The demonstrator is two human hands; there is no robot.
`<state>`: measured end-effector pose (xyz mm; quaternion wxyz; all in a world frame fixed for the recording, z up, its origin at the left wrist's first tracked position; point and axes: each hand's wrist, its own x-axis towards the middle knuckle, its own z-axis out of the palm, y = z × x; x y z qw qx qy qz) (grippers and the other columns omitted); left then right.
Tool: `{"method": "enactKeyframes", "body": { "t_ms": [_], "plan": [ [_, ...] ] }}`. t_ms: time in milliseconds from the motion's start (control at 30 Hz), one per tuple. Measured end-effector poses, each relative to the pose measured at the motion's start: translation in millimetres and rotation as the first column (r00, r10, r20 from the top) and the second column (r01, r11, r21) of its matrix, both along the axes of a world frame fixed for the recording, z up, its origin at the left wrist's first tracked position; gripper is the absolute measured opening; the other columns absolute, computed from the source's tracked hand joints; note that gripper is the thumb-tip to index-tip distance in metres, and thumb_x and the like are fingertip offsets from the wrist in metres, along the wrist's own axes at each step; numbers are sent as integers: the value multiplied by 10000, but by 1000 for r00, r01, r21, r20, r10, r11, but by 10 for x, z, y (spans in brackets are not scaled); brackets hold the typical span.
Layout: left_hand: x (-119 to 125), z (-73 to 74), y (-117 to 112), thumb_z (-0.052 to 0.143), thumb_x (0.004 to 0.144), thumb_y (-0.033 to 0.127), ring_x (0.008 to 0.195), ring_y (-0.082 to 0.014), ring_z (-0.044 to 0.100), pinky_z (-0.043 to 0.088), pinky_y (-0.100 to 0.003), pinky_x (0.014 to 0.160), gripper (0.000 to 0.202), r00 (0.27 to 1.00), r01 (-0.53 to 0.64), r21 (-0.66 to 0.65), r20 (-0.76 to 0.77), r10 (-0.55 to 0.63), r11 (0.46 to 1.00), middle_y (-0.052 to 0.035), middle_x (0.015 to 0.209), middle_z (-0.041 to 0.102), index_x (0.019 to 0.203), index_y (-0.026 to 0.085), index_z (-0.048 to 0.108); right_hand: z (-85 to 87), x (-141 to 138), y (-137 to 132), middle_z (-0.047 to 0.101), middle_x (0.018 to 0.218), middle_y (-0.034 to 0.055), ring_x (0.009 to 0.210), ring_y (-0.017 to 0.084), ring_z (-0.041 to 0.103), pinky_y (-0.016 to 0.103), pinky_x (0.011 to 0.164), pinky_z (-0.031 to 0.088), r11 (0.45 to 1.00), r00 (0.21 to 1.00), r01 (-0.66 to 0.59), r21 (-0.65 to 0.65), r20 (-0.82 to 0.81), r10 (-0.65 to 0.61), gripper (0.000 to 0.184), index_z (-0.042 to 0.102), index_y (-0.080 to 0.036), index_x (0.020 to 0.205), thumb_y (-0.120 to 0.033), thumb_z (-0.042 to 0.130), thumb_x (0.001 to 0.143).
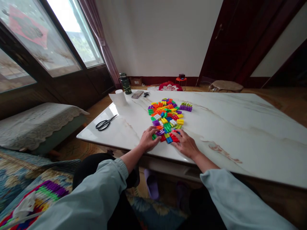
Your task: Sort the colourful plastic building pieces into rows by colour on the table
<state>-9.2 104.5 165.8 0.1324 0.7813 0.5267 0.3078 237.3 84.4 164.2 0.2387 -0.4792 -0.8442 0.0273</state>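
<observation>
A heap of small, tube-like plastic pieces (165,116) in many colours lies on the marble-patterned table (230,127). My left hand (149,140) is at the heap's near left edge, its thumb and fingers curled around purple and green pieces (160,132). Across from it, my right hand (185,143) closes around red pieces (174,137) at the near right edge. Blue and yellow-green pieces show between the two hands. My fingers partly hide what they grip. A separate row of purple and yellow-green pieces (185,107) stands right of the heap.
Black-handled scissors (105,122) lie at the table's left. Behind them are a white paper roll (119,98), a camouflage flask (125,83), a phone (137,94) and keys (146,94). Colourful strung pieces (48,195) rest on the seat at lower left. The table's front edge runs below my wrists.
</observation>
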Motion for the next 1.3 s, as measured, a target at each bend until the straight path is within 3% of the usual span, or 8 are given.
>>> {"method": "enactKeyframes", "body": {
  "t_ms": [500, 700, 833, 933, 1000, 1133, 1300],
  "plan": [
    [-17, -8, -1, 617, 782, 288, 1097, -230, 608, 481, -386, 986, 352, 992, 35, -39, 127, -29, 999, -62, 1266, 589, 1129, 238, 652, 16, 10, -9, 509, 1355, 79, 1173, 254, 561, 365, 910, 531, 999, 998, 31, -38, -52, -33, 447, 541, -275, 1333, -380, 569, 900],
    [-127, 19, 103, 577, 752, 207, 1047, -200, 625, 523, -344, 934, 391, 945, 172, -98, 299, -136, 980, -84, 1234, 585, 1137, 222, 642, 71, 43, 35, 480, 1386, 68, 1035, 225, 635, 326, 782, 560, 983, 987, 88, -161, -117, -107, 663, 425, -318, 1427, -335, 667, 811],
    [-242, 153, 254, 673, 696, 244, 1073, -222, 621, 523, -352, 940, 399, 953, 274, -159, 176, -246, 948, -79, 1189, 621, 1096, 237, 674, 275, 51, 185, 515, 1353, 81, 928, 235, 670, 327, 725, 550, 956, 993, 116, -270, -2, -121, 739, 483, -303, 1398, -383, 752, 714],
    [-242, 270, 327, 741, 689, 326, 1075, -242, 619, 510, -379, 949, 438, 974, 225, -147, 64, -218, 963, -79, 1161, 645, 1117, 255, 677, 480, 37, 347, 607, 1235, 89, 940, 285, 673, 370, 750, 547, 935, 991, 123, -333, 95, -97, 708, 581, -274, 1314, -424, 793, 655],
    [-182, 345, 349, 754, 689, 330, 1057, -254, 620, 506, -387, 930, 414, 983, 180, -131, -11, -183, 975, -80, 1144, 652, 1092, 258, 694, 557, 14, 442, 658, 1165, 77, 963, 293, 671, 384, 788, 544, 937, 991, 130, -324, 76, -111, 584, 636, -275, 1237, -394, 775, 683],
    [7, 479, 341, 717, 719, 295, 957, -247, 615, 490, -371, 854, 256, 958, 223, -110, -159, -238, 969, -50, 1011, 680, 974, 291, 730, 450, -39, 536, 710, 1042, 54, 943, 238, 669, 361, 820, 544, 964, 958, 175, -202, -190, -214, 246, 693, -257, 1060, -278, 633, 823],
    [199, 570, 307, 778, 670, 366, 1005, -290, 592, 461, -397, 862, 354, 907, 251, -170, -303, -293, 953, -50, 1028, 672, 1012, 304, 712, 190, -95, 493, 706, 1018, 69, 998, 243, 633, 393, 885, 525, 996, 937, 87, -25, -336, -90, 183, 698, -242, 986, -230, 555, 873]
  ]
}}
